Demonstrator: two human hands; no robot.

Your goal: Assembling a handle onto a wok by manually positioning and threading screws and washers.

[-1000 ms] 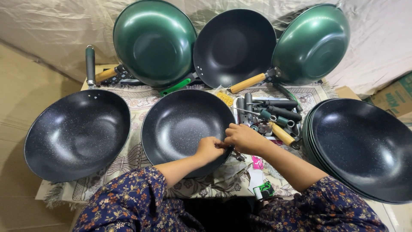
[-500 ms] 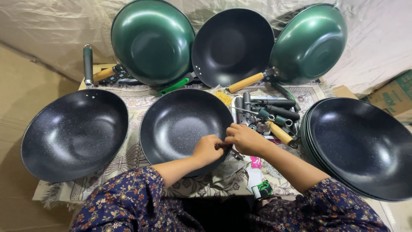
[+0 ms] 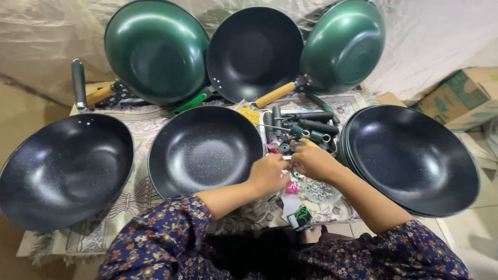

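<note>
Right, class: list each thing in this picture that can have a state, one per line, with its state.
Left hand: closed on something small, too hidden to tell.
Right hand: fingers pinched, meeting the left hand.
Middle pan: flat on the mat, empty, no handle visible.
Left pan: flat, empty, handle fitted.
Stack of pans: nested, open side up.
Three back pans: propped on edge against the sheet.
Cardboard box: closed.

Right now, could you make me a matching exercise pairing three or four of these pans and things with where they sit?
1. stack of black speckled pans
2. green round pan with wooden handle
3. brown cardboard box
4. black pan with grey handle

a. far left
b. far right edge
c. leaning at back right
d. right of the hands

Pairs: 1-d, 2-c, 3-b, 4-a
</note>
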